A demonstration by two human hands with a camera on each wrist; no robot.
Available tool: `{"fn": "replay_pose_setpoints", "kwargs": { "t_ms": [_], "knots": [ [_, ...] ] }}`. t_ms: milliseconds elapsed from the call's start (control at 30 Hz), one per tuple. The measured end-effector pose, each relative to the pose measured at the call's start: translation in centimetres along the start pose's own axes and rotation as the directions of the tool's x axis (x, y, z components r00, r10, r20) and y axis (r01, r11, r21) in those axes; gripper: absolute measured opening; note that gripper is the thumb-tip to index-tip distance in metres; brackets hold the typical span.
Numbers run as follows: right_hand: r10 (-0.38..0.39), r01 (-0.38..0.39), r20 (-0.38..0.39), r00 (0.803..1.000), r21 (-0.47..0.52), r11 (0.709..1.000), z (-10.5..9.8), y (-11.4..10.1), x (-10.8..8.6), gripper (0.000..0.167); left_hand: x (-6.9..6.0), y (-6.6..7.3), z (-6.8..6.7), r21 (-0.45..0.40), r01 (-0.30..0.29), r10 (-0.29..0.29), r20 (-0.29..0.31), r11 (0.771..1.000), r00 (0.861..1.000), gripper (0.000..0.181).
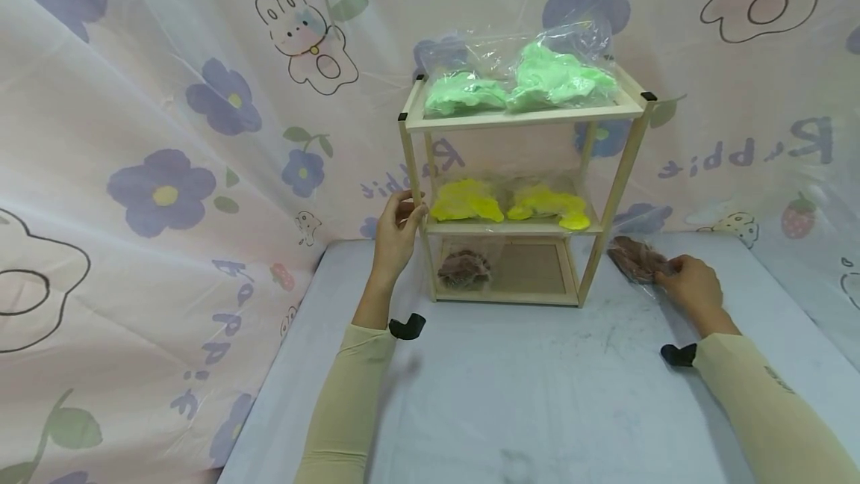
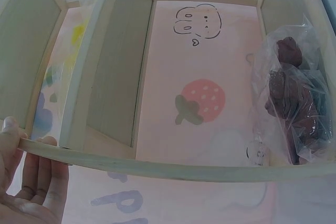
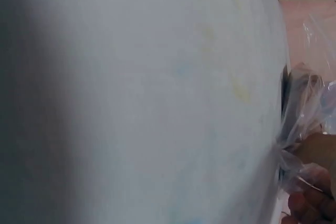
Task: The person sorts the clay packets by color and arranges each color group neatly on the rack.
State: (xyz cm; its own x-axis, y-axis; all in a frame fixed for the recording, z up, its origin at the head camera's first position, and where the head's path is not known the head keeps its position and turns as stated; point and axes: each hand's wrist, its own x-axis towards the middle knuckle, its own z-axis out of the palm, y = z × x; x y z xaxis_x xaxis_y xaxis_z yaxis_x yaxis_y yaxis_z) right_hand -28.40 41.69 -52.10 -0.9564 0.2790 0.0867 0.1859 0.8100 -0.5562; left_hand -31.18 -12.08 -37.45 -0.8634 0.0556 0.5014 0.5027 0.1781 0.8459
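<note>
A small wooden shelf rack [image 1: 584,305] with three levels stands on the table. My left hand [image 1: 396,237] grips its left front post at the middle level, thumb on one side and fingers on the other in the left wrist view. To the right of the rack, my right hand [image 1: 695,290] pinches a clear plastic bag of brown clay-like material [image 1: 634,258], low over the table; whether it touches is unclear. Another bag of brown material [image 1: 463,269] lies at the left of the bottom level. That bag's dark lumps [image 2: 286,95] show in the left wrist view.
Bags of light green material [image 1: 561,77] lie on the top level, and bags of yellow material [image 1: 466,200] on the middle one. A white cloth [image 1: 524,394] covers the table. A patterned curtain [image 1: 168,36] hangs behind and at the left.
</note>
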Motion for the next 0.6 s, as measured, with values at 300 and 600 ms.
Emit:
{"fn": "replay_pose_setpoints", "kwargs": {
  "t_ms": [300, 600],
  "knots": [
    [-0.027, 0.027, 0.027, 0.999, 0.009, 1.000, -0.1, -0.9, -0.5, 0.028, 0.1, 0.0, -0.1, -0.008, 0.004, -0.004, 0.000, 1.000, 1.000, 0.033],
    [-0.072, 0.072, 0.032, 0.997, 0.019, 0.997, -0.1, -0.9, -2.3, 0.027, 0.1, -0.2, 0.0, -0.017, -0.002, 0.002, -0.001, 1.000, 1.000, 0.036]
  ]
}}
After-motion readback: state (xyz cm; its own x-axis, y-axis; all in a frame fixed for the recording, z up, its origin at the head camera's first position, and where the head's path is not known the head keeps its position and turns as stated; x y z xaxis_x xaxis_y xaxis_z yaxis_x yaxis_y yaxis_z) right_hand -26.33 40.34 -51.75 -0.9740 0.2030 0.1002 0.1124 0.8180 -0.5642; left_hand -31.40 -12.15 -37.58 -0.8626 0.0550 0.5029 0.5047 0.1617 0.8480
